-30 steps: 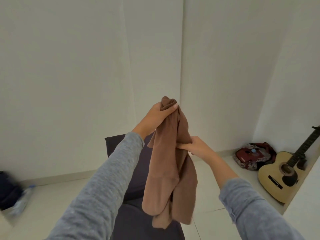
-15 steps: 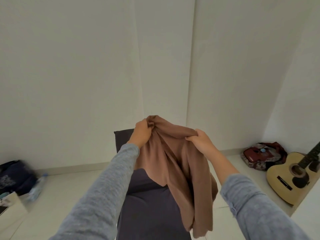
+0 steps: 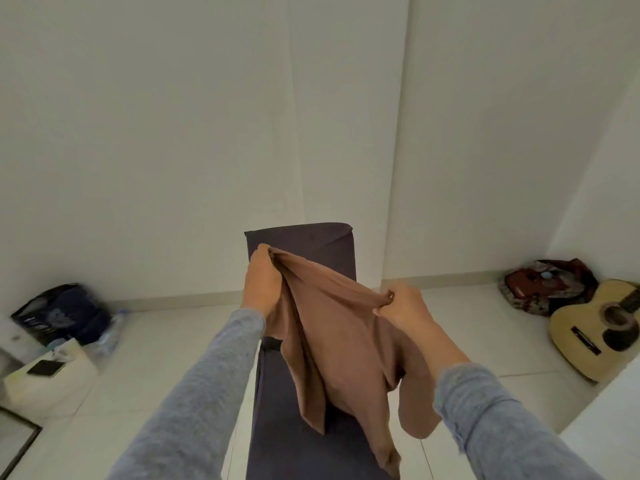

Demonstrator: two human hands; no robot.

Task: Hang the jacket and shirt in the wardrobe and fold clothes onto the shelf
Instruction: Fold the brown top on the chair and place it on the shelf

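Above the dark chair (image 3: 301, 242) — brown garment (image 3: 332, 341): stretched between both hands, drooping.
Left hand (image 3: 260, 282): curled, gripping its far corner.
Right hand (image 3: 403, 308): pinching its right edge.

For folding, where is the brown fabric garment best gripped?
Along its upper edge, one hand at each end, from the near side: the brown fabric garment hangs limp below that taut edge, where the left hand and right hand grip it.
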